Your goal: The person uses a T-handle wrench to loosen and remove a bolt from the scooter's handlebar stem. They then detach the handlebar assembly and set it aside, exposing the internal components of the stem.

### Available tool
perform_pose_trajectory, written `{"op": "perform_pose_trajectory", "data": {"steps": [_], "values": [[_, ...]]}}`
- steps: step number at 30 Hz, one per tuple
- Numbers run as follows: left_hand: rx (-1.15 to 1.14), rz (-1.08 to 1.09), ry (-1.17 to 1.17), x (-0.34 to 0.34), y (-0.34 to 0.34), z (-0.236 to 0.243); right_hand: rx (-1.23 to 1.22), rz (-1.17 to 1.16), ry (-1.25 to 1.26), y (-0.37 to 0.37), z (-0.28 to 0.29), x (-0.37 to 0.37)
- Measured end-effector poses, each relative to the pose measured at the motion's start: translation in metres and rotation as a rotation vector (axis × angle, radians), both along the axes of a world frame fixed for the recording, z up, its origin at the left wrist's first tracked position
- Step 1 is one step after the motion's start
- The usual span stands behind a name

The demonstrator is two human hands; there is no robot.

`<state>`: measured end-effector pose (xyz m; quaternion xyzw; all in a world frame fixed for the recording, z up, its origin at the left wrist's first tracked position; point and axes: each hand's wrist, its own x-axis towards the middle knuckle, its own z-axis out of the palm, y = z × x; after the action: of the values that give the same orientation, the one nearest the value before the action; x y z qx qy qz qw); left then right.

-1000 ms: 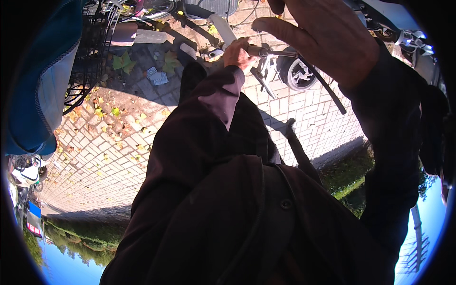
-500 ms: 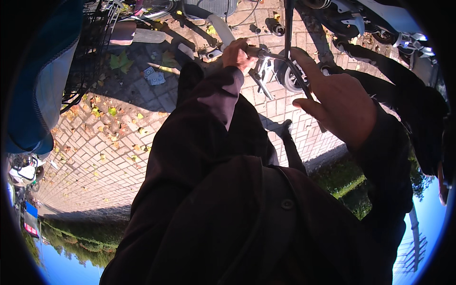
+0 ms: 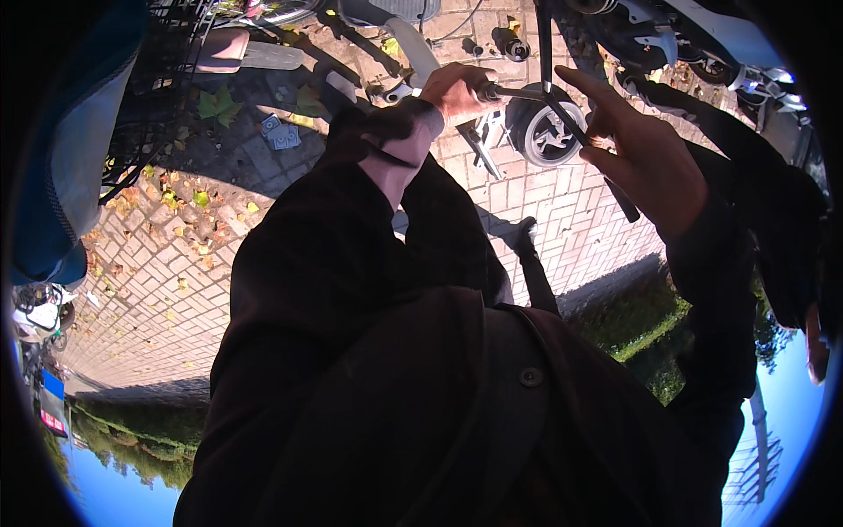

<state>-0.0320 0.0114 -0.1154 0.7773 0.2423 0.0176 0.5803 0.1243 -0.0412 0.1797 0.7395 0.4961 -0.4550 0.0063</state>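
Note:
My left hand (image 3: 457,92) is closed around one end of a thin, angled handlebar (image 3: 518,91). A dark upright stem (image 3: 543,44) meets the bar between my hands. Over the bar's other half hovers or rests my right hand (image 3: 645,154), index finger stretched out and thumb apart. Its other fingers are partly hidden, and the bar passes behind the hand, its dark end (image 3: 625,204) showing beyond. Below, near the ground, a small spoked wheel (image 3: 551,136) with a black tyre is visible, beside a white metal part (image 3: 488,136).
Herringbone brick paving (image 3: 158,290) carries scattered leaves. Small printed cards (image 3: 281,133) lie at left. A black wire basket (image 3: 167,83) and teal cloth (image 3: 61,176) stand on the left. Vehicle parts (image 3: 702,35) crowd the upper right. A small cylindrical part (image 3: 514,46) lies ahead.
My right hand has shifted right with its index finger lifted away from the bar. My left hand and the handlebar have moved slightly right, uncovering more of the wheel.

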Motion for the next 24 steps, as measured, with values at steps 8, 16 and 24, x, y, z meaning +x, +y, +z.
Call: {"op": "perform_pose_trajectory", "data": {"steps": [8,16,24], "values": [[0.169,0.344,-0.147,0.002,-0.021,0.004,-0.004,-0.298,0.007,-0.021,0.007,-0.051],[0.179,0.346,-0.146,0.003,-0.022,0.002,-0.392,-0.24,-0.049,-0.036,0.041,-0.064],[0.012,0.409,-0.105,0.0,-0.027,-0.016,0.115,0.021,0.219,0.014,0.023,-0.081]]}}
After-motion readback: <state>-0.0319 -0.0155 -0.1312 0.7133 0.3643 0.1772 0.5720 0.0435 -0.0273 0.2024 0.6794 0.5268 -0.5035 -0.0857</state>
